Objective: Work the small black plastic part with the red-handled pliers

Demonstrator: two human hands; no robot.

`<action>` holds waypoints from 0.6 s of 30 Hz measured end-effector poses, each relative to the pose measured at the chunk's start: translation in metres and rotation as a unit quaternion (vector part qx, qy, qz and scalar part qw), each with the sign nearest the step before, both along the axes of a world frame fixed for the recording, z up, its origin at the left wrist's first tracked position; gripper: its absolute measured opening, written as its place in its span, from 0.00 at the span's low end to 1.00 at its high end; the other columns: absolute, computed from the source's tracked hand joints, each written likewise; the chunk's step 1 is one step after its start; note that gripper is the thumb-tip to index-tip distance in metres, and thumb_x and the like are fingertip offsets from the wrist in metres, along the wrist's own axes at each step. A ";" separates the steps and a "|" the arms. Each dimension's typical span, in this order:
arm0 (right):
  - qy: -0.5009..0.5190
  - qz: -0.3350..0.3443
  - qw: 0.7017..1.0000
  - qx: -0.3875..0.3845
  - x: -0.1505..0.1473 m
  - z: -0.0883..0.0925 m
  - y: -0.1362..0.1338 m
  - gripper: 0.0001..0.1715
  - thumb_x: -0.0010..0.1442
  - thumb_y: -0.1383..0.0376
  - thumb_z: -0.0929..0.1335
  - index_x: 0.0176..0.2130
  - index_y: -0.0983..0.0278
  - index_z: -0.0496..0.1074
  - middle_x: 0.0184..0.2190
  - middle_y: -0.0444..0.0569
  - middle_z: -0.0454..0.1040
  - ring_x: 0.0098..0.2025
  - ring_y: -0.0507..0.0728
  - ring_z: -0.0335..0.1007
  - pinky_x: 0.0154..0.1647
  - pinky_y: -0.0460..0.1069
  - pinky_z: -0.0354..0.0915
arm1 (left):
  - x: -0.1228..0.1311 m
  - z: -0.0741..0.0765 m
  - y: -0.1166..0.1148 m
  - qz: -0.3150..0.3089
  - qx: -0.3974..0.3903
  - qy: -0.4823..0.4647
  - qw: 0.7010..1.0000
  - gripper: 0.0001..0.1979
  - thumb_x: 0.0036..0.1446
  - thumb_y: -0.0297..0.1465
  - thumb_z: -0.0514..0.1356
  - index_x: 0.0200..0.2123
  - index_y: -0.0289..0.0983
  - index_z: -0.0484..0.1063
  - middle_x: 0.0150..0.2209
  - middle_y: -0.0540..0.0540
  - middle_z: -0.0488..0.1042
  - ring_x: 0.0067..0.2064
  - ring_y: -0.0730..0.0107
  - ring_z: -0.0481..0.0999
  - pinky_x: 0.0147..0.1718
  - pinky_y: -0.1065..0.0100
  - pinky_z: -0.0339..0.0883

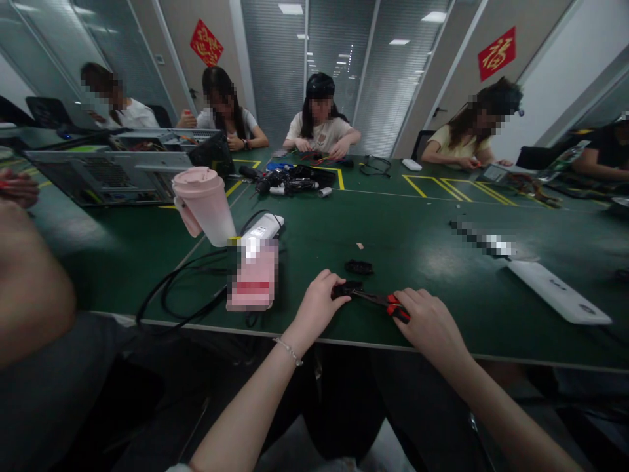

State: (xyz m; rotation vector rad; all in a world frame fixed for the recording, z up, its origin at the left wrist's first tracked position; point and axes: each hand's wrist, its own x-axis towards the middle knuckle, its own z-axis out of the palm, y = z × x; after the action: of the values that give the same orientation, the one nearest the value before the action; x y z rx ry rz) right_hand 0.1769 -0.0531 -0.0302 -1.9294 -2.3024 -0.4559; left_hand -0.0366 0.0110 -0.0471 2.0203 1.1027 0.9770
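Close to the front edge of the green table, my left hand [319, 303] pinches a small black part [350, 287] between thumb and fingers; its exact kind is too small to make out. My right hand [428, 321] is closed around the red and black handles of long-nose pliers [397, 308]. Their slim dark jaws point left and reach the small black part; whether they grip it I cannot tell. Just beyond lies another black piece [358, 267], apart from both hands. A beige scrap [360, 246] rests farther back.
To the left stand a pink cup [209, 203], a phone [253, 278], a white power bank [265, 226] and looped black cable [164, 295]. Another white device [557, 292] lies right. Farther back are an opened computer case [113, 174] and black parts [289, 180]. Co-workers sit around; one arm is close left.
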 end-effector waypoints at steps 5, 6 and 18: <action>0.012 0.008 1.000 -0.004 0.001 -0.001 0.001 0.08 0.51 0.67 0.64 0.35 0.65 0.68 0.31 0.50 0.70 0.33 0.56 0.62 0.32 0.50 0.55 | 0.000 0.000 0.000 -0.001 0.002 0.002 1.000 0.09 0.48 0.26 0.63 0.34 0.36 0.69 0.36 0.48 0.66 0.36 0.69 0.68 0.36 0.67 0.64; 0.011 0.008 1.000 -0.004 0.000 0.000 0.001 0.08 0.51 0.67 0.64 0.35 0.65 0.68 0.31 0.50 0.70 0.33 0.56 0.62 0.32 0.50 0.55 | 0.000 -0.001 0.000 -0.002 0.003 0.001 1.000 0.09 0.47 0.26 0.63 0.34 0.36 0.69 0.36 0.48 0.66 0.36 0.69 0.68 0.36 0.67 0.64; -0.001 0.008 1.000 -0.003 0.002 -0.001 0.001 0.10 0.51 0.67 0.65 0.36 0.66 0.68 0.32 0.50 0.70 0.33 0.57 0.62 0.33 0.50 0.55 | 0.000 -0.002 0.001 -0.003 0.002 -0.006 1.000 0.09 0.47 0.26 0.63 0.34 0.36 0.69 0.36 0.49 0.66 0.36 0.69 0.68 0.36 0.68 0.64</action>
State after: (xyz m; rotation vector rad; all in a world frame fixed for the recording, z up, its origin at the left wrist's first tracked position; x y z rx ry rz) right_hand 0.1784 -0.0524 -0.0308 -1.9116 -2.3225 -0.4496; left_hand -0.0365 0.0116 -0.0491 2.0167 1.0886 0.9887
